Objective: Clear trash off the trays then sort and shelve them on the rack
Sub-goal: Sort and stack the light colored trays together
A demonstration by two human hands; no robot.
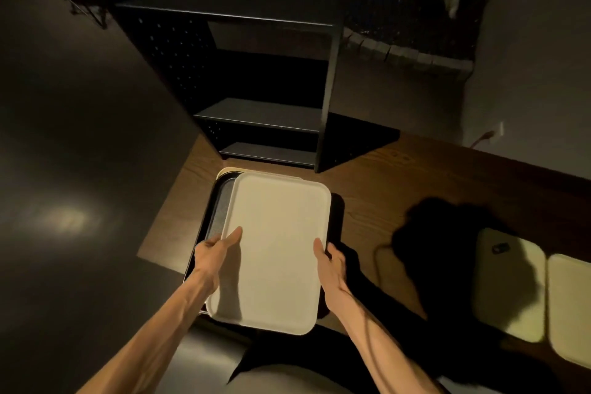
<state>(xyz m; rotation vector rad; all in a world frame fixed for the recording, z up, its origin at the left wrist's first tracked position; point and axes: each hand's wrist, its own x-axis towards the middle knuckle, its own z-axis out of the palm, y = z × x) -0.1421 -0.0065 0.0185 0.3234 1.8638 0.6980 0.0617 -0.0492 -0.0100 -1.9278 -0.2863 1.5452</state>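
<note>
**Both hands grasping cream tray**

Left hand [215,251] grips the left long edge of the cream rectangular plastic tray [275,253], thumb on top. My right hand [329,261] grips the opposite edge. This tray sits above a black tray [209,217] on the brown wooden table [399,182]. Directly beyond stands the black metal shelf rack [262,112]. Two pale trays [511,285] lie to the right.

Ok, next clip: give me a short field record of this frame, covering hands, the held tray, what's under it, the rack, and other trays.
left hand: grips the cream tray's left edge, thumb on top
right hand: grips its right edge
cream tray: bare, no trash visible, above a stack
stack: dark tray beneath, another cream rim behind
rack: black, visible shelves bare
other trays: two pale trays on the wooden table at right, one carrying a small dark object
</note>
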